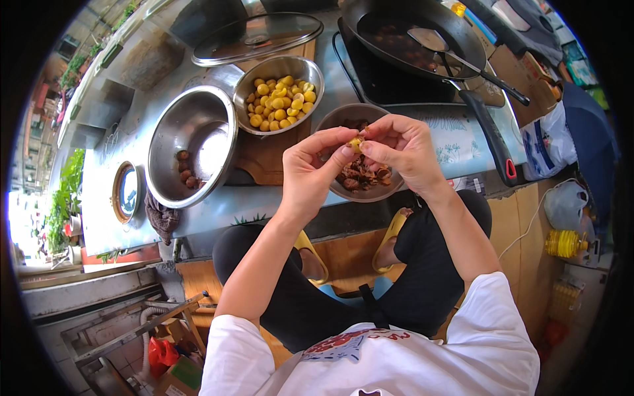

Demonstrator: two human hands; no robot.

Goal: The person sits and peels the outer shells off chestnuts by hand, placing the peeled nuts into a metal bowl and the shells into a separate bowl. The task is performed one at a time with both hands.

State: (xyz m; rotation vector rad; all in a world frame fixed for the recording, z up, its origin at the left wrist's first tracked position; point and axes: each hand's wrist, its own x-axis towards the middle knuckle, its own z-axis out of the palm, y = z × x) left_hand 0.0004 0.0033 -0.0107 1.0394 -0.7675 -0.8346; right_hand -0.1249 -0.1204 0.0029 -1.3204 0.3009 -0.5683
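Between the fingertips of both hands is a yellow chestnut kernel (355, 144) with bits of brown shell on it. My left hand (317, 158) pinches it from one side, and my right hand (403, 151) grips it from the other. Directly beneath is a grey bowl (379, 195) of brown shell pieces (364, 175), partly hidden by the hands. Beyond my left hand, a steel bowl (240, 94) holds many peeled yellow chestnuts (280, 101). Farther left, a larger steel basin (158, 148) has several brown unpeeled chestnuts (185, 173) at its bottom.
A wok (475, 37) with dark liquid and brown chestnuts sits on a black cooktop (381, 86), a spatula (428, 39) resting in it. The wok's handle (488, 133) reaches toward me. A glass lid (292, 29) lies behind the bowls. Left are a brown cloth (161, 218) and a round-framed mirror (126, 190).
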